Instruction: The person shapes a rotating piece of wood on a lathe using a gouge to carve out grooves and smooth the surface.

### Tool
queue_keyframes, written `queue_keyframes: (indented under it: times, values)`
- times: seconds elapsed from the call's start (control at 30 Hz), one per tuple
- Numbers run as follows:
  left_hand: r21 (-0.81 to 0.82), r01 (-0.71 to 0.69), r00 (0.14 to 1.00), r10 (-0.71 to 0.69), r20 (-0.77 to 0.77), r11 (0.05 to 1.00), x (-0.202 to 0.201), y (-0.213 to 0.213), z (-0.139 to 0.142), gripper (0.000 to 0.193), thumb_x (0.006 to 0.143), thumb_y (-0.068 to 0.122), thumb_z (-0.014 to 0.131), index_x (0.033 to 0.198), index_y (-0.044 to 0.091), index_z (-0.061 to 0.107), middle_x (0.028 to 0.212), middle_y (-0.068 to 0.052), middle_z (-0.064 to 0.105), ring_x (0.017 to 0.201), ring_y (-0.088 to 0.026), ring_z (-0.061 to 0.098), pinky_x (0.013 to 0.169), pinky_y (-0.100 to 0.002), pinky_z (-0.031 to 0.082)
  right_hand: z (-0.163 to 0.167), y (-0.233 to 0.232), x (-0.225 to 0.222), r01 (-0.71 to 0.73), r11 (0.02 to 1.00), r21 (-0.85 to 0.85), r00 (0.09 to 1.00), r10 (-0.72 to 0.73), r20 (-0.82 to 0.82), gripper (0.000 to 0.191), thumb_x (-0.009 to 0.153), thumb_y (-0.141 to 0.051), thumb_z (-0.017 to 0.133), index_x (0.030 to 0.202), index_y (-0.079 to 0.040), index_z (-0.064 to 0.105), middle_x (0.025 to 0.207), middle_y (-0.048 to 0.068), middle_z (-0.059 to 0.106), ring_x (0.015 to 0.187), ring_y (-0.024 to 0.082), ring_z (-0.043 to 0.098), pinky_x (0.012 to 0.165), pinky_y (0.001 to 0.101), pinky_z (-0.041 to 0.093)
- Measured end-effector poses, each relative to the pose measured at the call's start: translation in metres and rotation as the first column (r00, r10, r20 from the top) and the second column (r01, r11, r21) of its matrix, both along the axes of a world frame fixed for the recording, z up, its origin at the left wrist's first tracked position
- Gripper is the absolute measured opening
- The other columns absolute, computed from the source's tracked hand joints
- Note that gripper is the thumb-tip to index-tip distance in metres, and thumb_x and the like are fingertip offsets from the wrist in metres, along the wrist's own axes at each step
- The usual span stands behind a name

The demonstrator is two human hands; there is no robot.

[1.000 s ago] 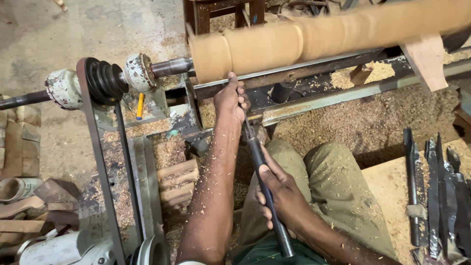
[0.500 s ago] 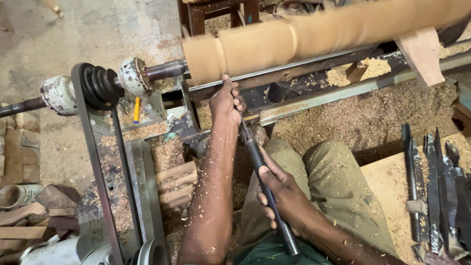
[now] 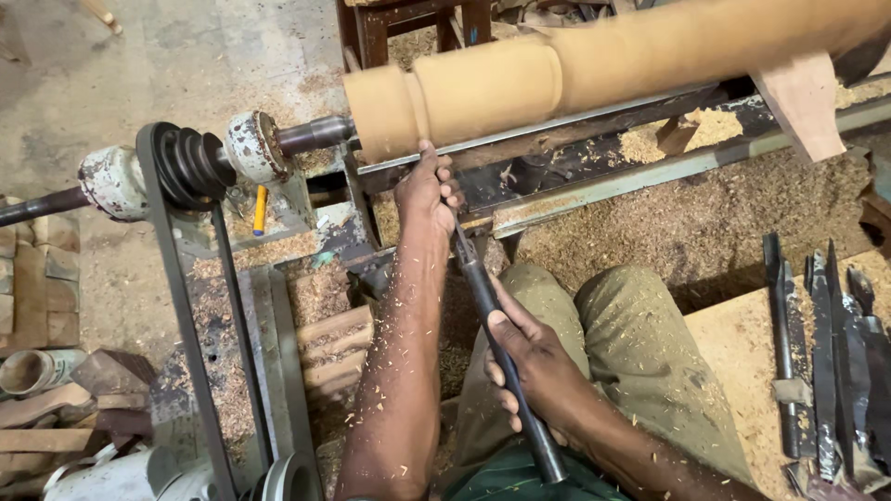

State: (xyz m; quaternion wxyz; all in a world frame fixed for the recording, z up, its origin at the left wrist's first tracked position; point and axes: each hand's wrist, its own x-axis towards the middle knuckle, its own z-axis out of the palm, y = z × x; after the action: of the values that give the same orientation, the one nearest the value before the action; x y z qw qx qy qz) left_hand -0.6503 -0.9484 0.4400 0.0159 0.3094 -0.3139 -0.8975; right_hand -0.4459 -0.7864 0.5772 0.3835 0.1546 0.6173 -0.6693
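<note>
Both hands grip the dark chisel (image 3: pixel 492 315): left hand (image 3: pixel 427 190) closed near the workpiece (image 3: pixel 483 88) (shavings everywhere), right hand (image 3: pixel 538 371) wrapped round its handle.

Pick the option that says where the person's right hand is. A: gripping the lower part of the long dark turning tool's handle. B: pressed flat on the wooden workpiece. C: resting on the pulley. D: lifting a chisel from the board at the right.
A: the right hand wraps around the lower handle of the long dark turning tool, while the left hand steadies its front end near the wooden workpiece.
</note>
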Motion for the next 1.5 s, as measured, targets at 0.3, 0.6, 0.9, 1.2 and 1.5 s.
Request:
queue_keyframes:
  times: [0.3,0.6,0.9,1.2,1.5]
  values:
    - [0.036,0.033,0.999,-0.033,0.002,0.999,-0.012,-0.003,-0.021,0.042,0.096,0.042,0.069,0.087,0.001,0.060,0.062,0.000,0.051,0.042,-0.008,0.042,0.036,-0.026,0.033,-0.012,-0.003,-0.003,0.031,0.999,-0.008,0.999,-0.031,0.028,0.068,0.100,-0.033,0.048,0.162,-0.046,0.022,0.059,0.003,0.050,0.038,0.011,0.046,0.032,0.0274,0.045]
    - [0.007,0.051,0.999,-0.051,-0.005,0.999,0.030,0.004,-0.040,0.042,0.094,0.041,0.071,0.085,0.001,0.060,0.060,-0.001,0.050,0.041,-0.009,0.042,0.035,-0.026,0.032,-0.032,-0.009,0.043,0.063,0.997,0.043,0.998,-0.064,0.016,0.066,0.100,-0.036,0.047,0.160,-0.049,0.025,0.061,0.003,0.050,0.039,0.012,0.045,0.032,0.0281,0.044]
    - [-0.046,0.045,0.999,-0.045,0.013,0.998,0.027,-0.011,-0.031,0.042,0.094,0.039,0.071,0.091,-0.002,0.062,0.063,-0.002,0.053,0.042,-0.010,0.043,0.036,-0.027,0.033,-0.034,-0.025,0.033,0.044,0.999,0.023,0.999,-0.044,0.007,0.067,0.100,-0.039,0.048,0.160,-0.051,0.020,0.062,0.004,0.051,0.039,0.012,0.047,0.033,0.0281,0.046]
    - [-0.004,0.054,0.998,-0.054,-0.028,0.999,0.007,-0.028,-0.040,0.040,0.094,0.039,0.071,0.090,0.000,0.059,0.063,-0.001,0.051,0.043,-0.009,0.042,0.036,-0.026,0.032,-0.040,-0.044,0.018,0.076,0.997,-0.015,0.997,-0.076,0.006,0.068,0.099,-0.037,0.047,0.161,-0.050,0.023,0.062,0.004,0.050,0.039,0.011,0.045,0.032,0.0273,0.045]
    - [-0.006,0.074,0.997,-0.074,-0.031,0.997,0.032,-0.006,-0.054,0.041,0.093,0.040,0.071,0.090,0.000,0.061,0.061,-0.001,0.051,0.042,-0.010,0.042,0.036,-0.026,0.032,-0.050,-0.023,0.050,0.065,0.998,-0.007,0.998,-0.065,-0.019,0.066,0.099,-0.038,0.047,0.160,-0.050,0.024,0.062,0.004,0.050,0.039,0.012,0.045,0.032,0.0273,0.045]
